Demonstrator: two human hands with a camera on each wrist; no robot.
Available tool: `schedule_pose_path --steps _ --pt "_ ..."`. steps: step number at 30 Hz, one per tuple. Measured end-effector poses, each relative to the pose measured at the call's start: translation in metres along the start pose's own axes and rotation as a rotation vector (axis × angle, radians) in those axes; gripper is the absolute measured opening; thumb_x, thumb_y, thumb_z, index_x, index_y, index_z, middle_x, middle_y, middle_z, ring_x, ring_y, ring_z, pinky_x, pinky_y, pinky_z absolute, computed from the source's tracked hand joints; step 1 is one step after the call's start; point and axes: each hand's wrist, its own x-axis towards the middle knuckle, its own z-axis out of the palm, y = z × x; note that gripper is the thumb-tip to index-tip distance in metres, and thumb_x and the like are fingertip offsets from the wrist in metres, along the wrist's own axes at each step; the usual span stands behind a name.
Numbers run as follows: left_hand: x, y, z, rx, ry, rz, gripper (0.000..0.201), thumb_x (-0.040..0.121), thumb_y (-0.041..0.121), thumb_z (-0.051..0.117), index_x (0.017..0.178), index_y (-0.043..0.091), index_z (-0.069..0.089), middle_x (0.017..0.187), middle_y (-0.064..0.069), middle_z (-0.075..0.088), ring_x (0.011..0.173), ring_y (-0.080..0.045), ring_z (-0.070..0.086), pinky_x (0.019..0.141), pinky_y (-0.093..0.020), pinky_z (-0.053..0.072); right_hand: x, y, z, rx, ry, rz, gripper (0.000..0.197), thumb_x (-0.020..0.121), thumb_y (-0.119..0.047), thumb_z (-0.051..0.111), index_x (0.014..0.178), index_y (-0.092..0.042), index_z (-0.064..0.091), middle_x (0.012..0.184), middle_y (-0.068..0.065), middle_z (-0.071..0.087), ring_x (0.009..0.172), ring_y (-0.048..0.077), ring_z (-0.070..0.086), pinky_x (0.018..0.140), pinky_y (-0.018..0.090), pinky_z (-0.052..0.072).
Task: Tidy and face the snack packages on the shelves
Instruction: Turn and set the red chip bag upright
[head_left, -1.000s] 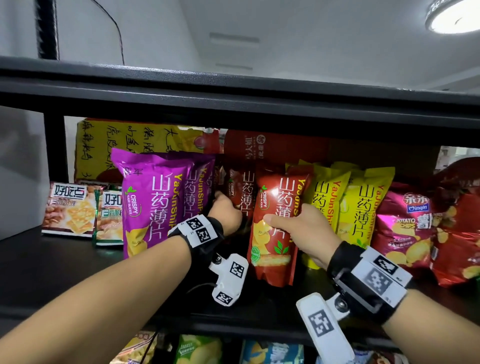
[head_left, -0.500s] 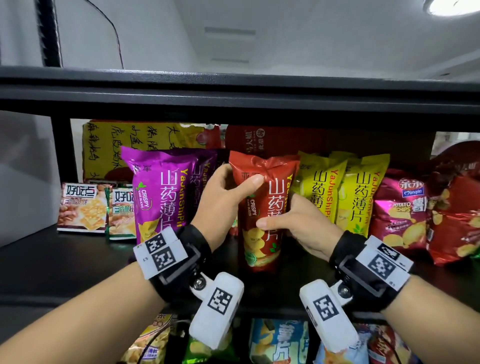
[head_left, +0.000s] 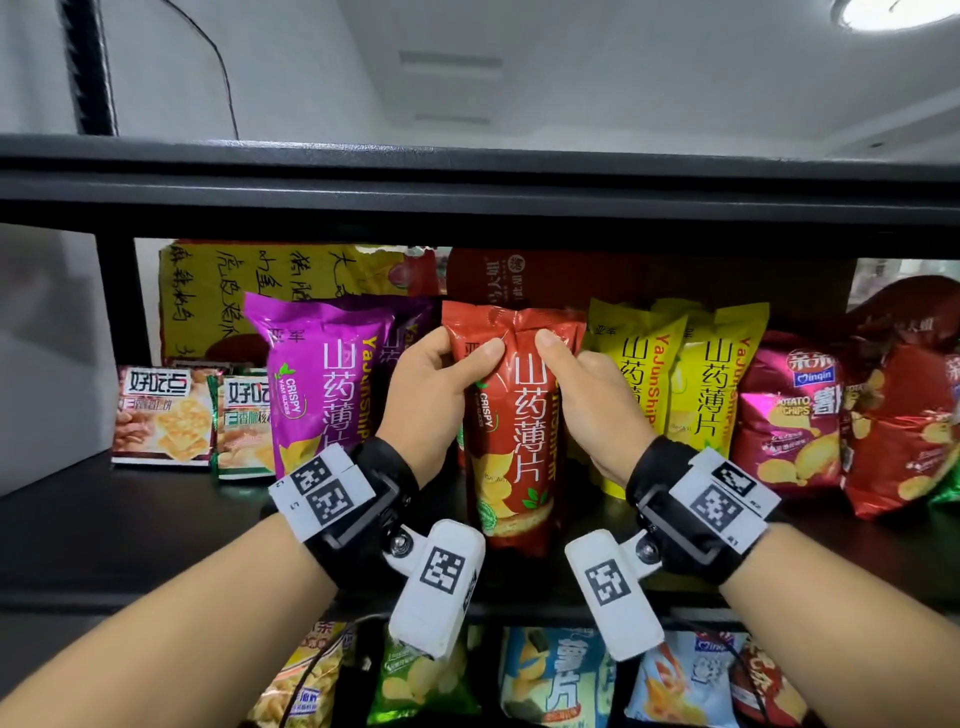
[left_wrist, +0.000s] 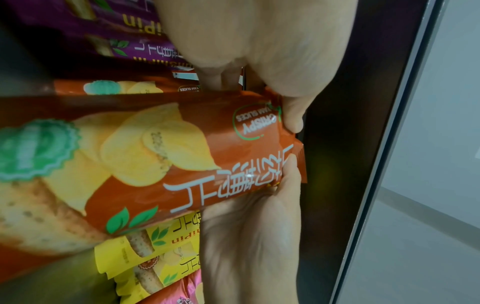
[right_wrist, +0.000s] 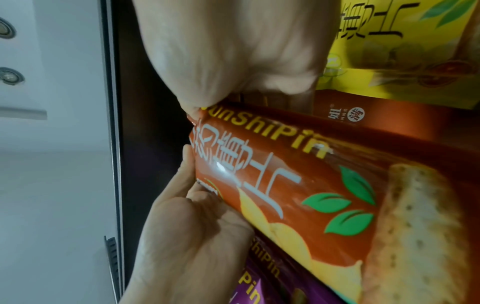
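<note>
Right now both hands grip 1 red chip bag (head_left: 511, 415) by its upper part: the left hand (head_left: 431, 395) curls round its edge at 9 o'clock with the thumb pressed on the front, and the right hand (head_left: 587, 400) does the same at 3 o'clock. That bag stands upright near the front of the black shelf (head_left: 156, 525), label facing out, between the purple bags (head_left: 322, 384) at 9 o'clock and the yellow bags (head_left: 680, 379) at 3 o'clock. Another red bag sits just behind it in the left wrist view. Facing this bag looks like the step in hand. Next it probably wants squaring in line with its neighbours and a gentle release so it does not topple, before moving on to the slumped pink and red potato chip bags (head_left: 795, 415) further towards 3 o'clock.
</note>
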Motion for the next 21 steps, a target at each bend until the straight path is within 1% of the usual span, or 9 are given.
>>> schedule_pose_path --steps 4,6,8,10,12,14,16,19,21 --pt "-0.001 -0.003 -0.003 0.026 -0.066 0.002 0.021 0.094 0.013 0.067 0.115 0.01 0.069 0.11 -0.011 0.076 0.1 -0.027 0.073 0.085 -0.036 0.06 0.001 0.004 -0.002 -0.023 -0.018 -0.009 0.045 0.1 -0.049 0.047 0.097 -0.014 0.074 0.094 -0.002 0.078 0.088 0.015 0.074 0.088 0.036 0.056" --pt "-0.003 -0.004 -0.005 0.053 -0.111 0.006 0.025 0.092 0.012 0.069 0.117 0.013 0.068 0.113 -0.008 0.075 0.103 -0.025 0.073 0.085 -0.032 0.059 0.0 0.007 -0.004 -0.011 -0.058 -0.01 0.043 0.099 -0.051 0.048 0.102 -0.017 0.073 0.098 -0.002 0.078 0.091 0.014 0.074 0.088 0.036 0.056" --pt "-0.006 -0.007 -0.008 0.071 -0.136 0.006 0.029 0.091 0.012 0.07 0.12 0.015 0.066 0.114 -0.005 0.075 0.104 -0.022 0.072 0.083 -0.029 0.058 -0.004 0.011 -0.006 -0.001 -0.112 -0.026 0.036 0.097 -0.053 0.05 0.107 -0.024 0.069 0.102 -0.006 0.077 0.095 0.011 0.073 0.083 0.031 0.057" --pt "-0.008 -0.009 -0.011 0.069 -0.162 -0.013 0.035 0.09 0.011 0.071 0.124 0.015 0.063 0.117 -0.006 0.073 0.107 -0.023 0.071 0.085 -0.031 0.058 -0.008 0.015 -0.007 -0.011 -0.154 -0.037 0.026 0.096 -0.052 0.053 0.109 -0.033 0.064 0.107 -0.011 0.075 0.097 0.006 0.072 0.081 0.028 0.057" --pt "-0.012 -0.013 -0.013 0.055 -0.201 -0.055 0.044 0.087 0.007 0.074 0.127 0.014 0.059 0.12 -0.008 0.072 0.11 -0.027 0.07 0.089 -0.036 0.058 -0.011 0.019 -0.009 -0.016 -0.182 -0.026 0.02 0.094 -0.048 0.059 0.113 -0.04 0.061 0.112 -0.014 0.073 0.102 0.005 0.07 0.086 0.031 0.057" --pt "-0.016 -0.017 -0.016 0.054 -0.227 -0.115 0.051 0.082 0.006 0.077 0.129 0.014 0.057 0.121 -0.01 0.071 0.112 -0.029 0.069 0.092 -0.041 0.058 -0.014 0.023 -0.011 -0.013 -0.214 0.009 0.026 0.091 -0.046 0.064 0.116 -0.043 0.057 0.115 -0.016 0.072 0.103 0.003 0.069 0.082 0.028 0.058" --pt "-0.021 -0.022 -0.019 0.078 -0.245 -0.175 0.052 0.081 0.006 0.078 0.128 0.017 0.057 0.12 -0.009 0.072 0.111 -0.029 0.07 0.089 -0.039 0.059 -0.02 0.027 -0.013 -0.02 -0.268 0.057 0.032 0.089 -0.047 0.066 0.118 -0.046 0.053 0.118 -0.016 0.07 0.104 0.002 0.069 0.078 0.024 0.059" --pt "-0.025 -0.027 -0.026 0.129 -0.292 -0.216 0.058 0.078 0.008 0.081 0.128 0.024 0.058 0.119 -0.004 0.073 0.109 -0.023 0.071 0.083 -0.031 0.06 -0.027 0.034 -0.015 -0.088 -0.34 0.153 0.043 0.089 -0.051 0.065 0.129 -0.045 0.049 0.125 -0.015 0.067 0.112 0.007 0.066 0.087 0.044 0.059" --pt "-0.027 -0.028 -0.028 0.17 -0.292 -0.218 0.063 0.075 0.011 0.085 0.13 0.025 0.057 0.121 -0.003 0.072 0.111 -0.022 0.07 0.089 -0.037 0.059 -0.031 0.032 -0.015 -0.119 -0.367 0.207 0.048 0.089 -0.05 0.065 0.133 -0.04 0.048 0.126 -0.013 0.067 0.115 0.01 0.065 0.091 0.053 0.056"
